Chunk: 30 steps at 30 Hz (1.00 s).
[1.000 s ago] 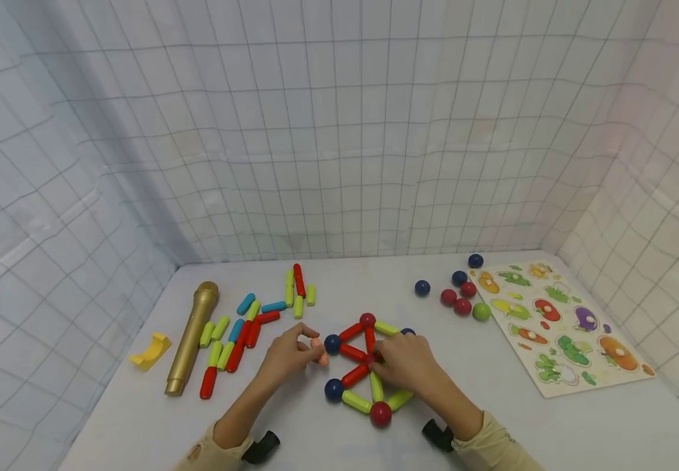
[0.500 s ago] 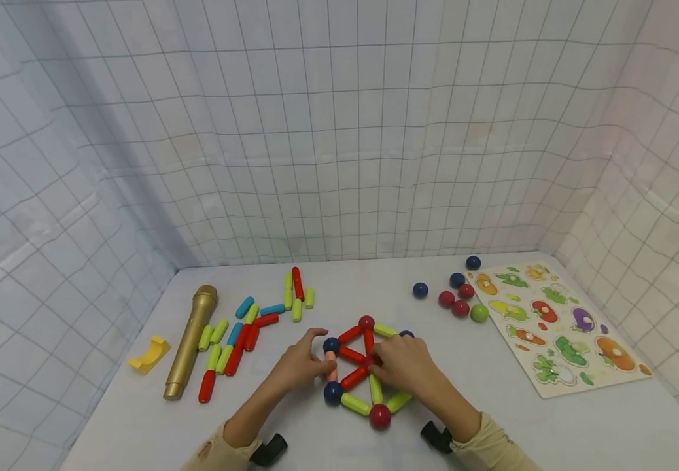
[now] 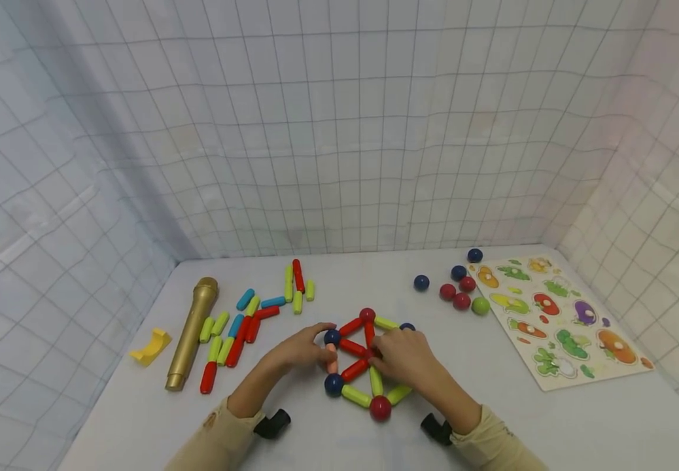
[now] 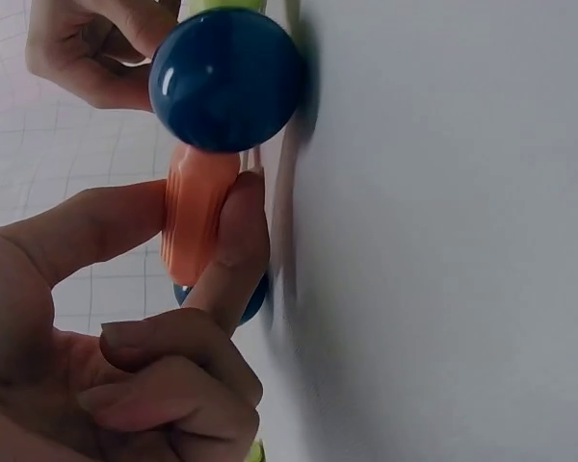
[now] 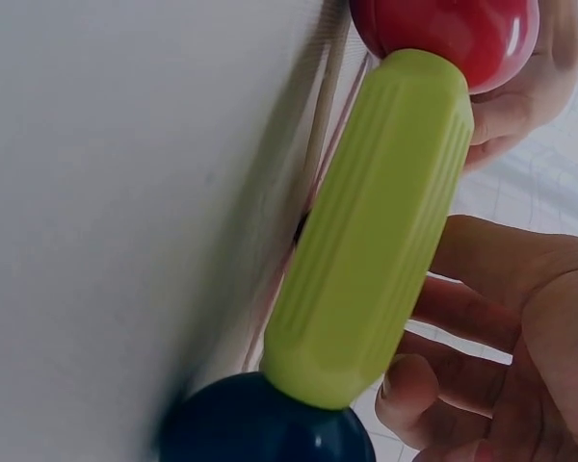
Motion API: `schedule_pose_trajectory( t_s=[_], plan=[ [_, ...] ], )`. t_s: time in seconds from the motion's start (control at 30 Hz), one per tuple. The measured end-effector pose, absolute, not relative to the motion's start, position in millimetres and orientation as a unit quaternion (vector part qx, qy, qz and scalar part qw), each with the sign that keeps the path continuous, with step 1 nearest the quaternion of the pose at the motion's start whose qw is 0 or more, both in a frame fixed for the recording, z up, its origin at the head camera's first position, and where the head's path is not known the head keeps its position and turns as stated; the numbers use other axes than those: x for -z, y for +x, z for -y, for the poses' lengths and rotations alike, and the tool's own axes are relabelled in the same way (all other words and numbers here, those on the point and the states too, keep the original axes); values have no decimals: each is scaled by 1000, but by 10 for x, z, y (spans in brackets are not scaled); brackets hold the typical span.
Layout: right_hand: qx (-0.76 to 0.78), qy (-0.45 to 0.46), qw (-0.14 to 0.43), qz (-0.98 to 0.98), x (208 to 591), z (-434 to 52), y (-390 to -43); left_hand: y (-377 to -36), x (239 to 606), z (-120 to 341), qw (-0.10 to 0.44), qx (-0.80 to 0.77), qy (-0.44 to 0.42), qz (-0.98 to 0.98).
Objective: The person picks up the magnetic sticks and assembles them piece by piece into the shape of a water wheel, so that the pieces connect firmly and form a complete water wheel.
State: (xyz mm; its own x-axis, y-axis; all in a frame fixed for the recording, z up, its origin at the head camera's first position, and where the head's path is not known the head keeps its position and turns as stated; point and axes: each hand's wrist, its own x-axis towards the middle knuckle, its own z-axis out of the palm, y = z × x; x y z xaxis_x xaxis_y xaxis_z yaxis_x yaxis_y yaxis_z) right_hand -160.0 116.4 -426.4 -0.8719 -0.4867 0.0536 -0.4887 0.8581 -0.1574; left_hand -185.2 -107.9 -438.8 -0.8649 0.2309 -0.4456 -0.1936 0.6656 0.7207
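Orange stick (image 4: 195, 219) pinched in left hand (image 3: 301, 350).

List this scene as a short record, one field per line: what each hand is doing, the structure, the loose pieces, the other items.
Left hand: pinches an orange rod between two blue balls at the structure's left edge
Right hand: rests on the structure's middle and right side
Structure: flat on the white table, red and yellow-green rods joined by red and blue balls
Loose rods: left of the structure
Loose balls: back right
Other items: gold microphone, yellow curved piece, vegetable puzzle board
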Motion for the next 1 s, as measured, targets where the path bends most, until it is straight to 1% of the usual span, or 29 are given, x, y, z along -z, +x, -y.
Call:
schedule_pose_trajectory(
  t_s=[0.33,0.43,0.8,1.0],
  plan=[
    [-75,249,-1,966,4223,-1169,-1607,-1998,4389,1115,313,-426,35,-848],
    [-78,249,-6,965,4229,-1159,-1604,-2005,4414,1116,319,-429,36,-844],
    [-85,251,-16,964,4274,-1140,-1596,-1952,4461,1201,304,-460,21,-834],
    [-106,229,-53,966,4266,-1189,-1565,-1881,4465,1284,260,-416,19,-871]
  ],
)
